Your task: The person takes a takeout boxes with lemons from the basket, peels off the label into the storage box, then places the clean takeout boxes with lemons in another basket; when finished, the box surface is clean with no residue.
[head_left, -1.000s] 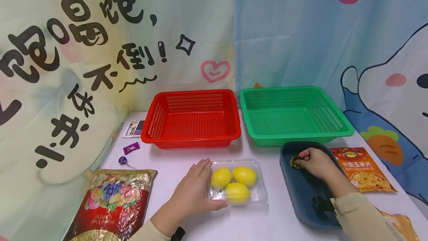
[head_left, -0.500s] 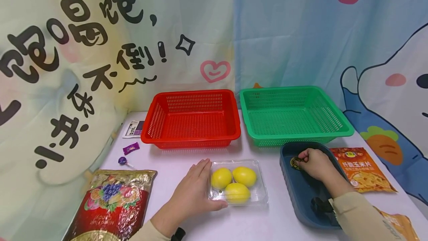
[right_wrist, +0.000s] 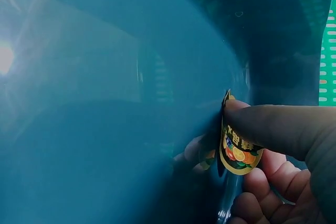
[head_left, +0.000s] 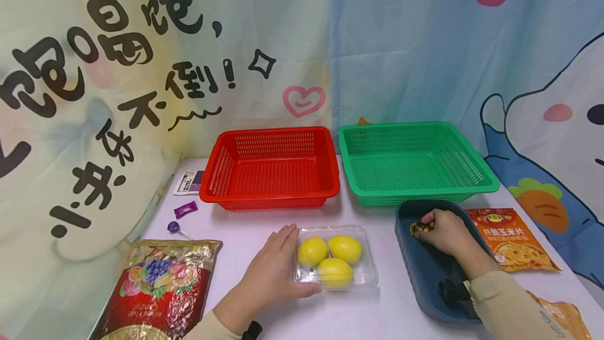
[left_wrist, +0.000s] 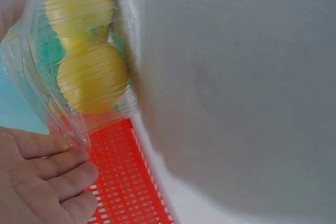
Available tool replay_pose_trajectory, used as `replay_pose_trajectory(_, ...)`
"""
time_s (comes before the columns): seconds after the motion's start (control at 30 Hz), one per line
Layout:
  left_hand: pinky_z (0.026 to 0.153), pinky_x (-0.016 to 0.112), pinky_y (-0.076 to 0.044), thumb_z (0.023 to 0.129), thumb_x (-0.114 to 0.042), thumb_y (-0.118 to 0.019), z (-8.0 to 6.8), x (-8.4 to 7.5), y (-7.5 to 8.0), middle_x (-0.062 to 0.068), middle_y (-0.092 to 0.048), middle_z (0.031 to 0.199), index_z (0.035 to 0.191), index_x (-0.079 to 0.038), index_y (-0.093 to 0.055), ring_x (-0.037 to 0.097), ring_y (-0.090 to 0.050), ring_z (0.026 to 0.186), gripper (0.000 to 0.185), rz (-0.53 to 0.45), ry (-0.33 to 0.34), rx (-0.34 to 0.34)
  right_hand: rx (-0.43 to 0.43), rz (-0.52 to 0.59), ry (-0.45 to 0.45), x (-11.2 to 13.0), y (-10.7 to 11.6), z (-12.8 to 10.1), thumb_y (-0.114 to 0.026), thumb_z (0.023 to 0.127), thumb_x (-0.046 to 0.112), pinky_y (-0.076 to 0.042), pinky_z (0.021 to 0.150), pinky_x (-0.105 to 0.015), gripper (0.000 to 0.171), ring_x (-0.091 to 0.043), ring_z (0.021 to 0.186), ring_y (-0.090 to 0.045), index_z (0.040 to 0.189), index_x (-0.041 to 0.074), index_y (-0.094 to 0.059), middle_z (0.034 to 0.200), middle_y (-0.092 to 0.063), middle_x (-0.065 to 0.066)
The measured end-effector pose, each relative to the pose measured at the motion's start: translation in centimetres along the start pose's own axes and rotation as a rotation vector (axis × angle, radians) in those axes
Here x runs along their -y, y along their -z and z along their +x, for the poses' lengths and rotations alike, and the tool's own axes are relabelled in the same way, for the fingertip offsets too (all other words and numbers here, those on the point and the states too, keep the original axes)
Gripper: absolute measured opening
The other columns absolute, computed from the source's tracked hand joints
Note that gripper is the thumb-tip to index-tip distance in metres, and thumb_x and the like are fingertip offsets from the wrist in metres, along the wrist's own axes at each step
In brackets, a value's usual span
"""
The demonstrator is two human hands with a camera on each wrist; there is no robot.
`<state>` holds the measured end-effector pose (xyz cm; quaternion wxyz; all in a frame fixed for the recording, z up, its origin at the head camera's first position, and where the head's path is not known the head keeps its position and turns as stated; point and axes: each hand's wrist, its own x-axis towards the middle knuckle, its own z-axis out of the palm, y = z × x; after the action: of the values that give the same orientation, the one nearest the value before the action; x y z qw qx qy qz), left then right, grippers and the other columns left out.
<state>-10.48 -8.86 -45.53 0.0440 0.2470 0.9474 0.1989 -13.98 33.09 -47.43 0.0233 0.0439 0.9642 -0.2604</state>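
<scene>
A white table [head_left: 245, 230] stands before cartoon-printed curtains, with a red basket [head_left: 271, 168] and a green basket [head_left: 415, 159] side by side at its far edge. The person's left hand [head_left: 271, 272] lies flat with straight fingers against the left side of a clear plastic box [head_left: 363, 272] holding three yellow lemons [head_left: 332, 256]. The right hand [head_left: 445, 231] reaches into a dark blue tray [head_left: 415, 272] and pinches a small round candy packet [right_wrist: 235, 153] between thumb and fingers, low inside the tray near its far end. An orange snack packet [head_left: 511, 237] lies just right of the tray. At the left sit a red and gold candy bag [head_left: 158, 287], a purple lollipop [head_left: 173, 227] and a purple wrapped sweet [head_left: 185, 209].
</scene>
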Motion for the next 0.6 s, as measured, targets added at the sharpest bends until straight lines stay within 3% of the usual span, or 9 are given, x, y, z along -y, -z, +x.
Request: replay_pose_trajectory(0.6, 0.128, 0.049, -0.035, 0.068, -0.072, -0.086, 0.03, 0.1, -0.16, 0.014, -0.043, 0.165, 0.159, -0.002, -0.04, 0.03, -0.04, 0.154, 0.123, 0.012, -0.012, -0.015, -0.004, -0.014, -0.006, 0.12, 0.07, -0.13, -0.09, 0.079, 0.023, -0.042, 0.066, -0.033, 0.053, -0.029, 0.082, -0.056, 0.11, -0.01, -0.062, 0.09, -0.06, -0.019)
